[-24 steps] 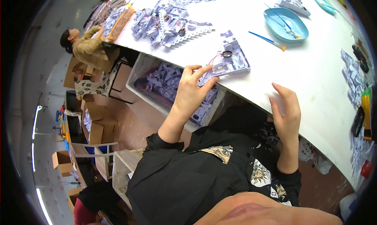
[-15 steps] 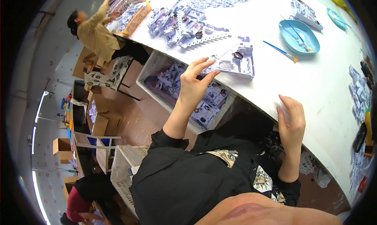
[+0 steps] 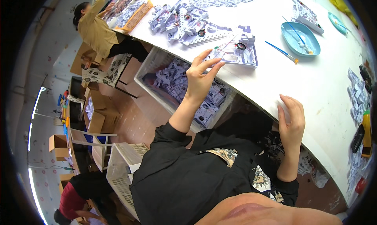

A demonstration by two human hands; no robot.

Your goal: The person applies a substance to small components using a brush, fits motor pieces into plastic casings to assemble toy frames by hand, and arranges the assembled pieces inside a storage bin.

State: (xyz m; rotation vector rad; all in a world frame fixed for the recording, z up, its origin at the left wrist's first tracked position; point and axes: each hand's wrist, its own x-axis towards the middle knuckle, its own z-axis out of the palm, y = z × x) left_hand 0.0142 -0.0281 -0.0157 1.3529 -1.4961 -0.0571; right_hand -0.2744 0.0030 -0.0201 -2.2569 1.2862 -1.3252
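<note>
A white table (image 3: 271, 77) takes up most of the upper right, its near edge running on a slant from upper left to lower right. Below that edge, on the person's left, stands a whitish bin (image 3: 147, 64) filled with pale lilac plastic parts. On the table above the bin lies a loose heap of similar parts (image 3: 184, 24). Just right of the heap, near the table's edge, a single lilac casing (image 3: 248, 54) lies with its inner side up, directly beyond the left hand (image 3: 200, 76) and slightly to its right, its near left corner at that hand's fingertips. The left forearm reaches up and a little rightward from a black sleeve; thumb and index finger come close together at that corner, but whether they pinch it or only touch it cannot be told. The right hand (image 3: 292, 119) is well apart from the casing, lower and to the right, at the table's edge, its forearm almost upright, fingers loosely curved and held away from the thumb. Farther off, right of the casing, sits a light blue dish (image 3: 293, 42). Between dish and casing lies a blue-handled brush (image 3: 280, 51). Inside the casing is a small black ring-shaped piece (image 3: 240, 46).
</note>
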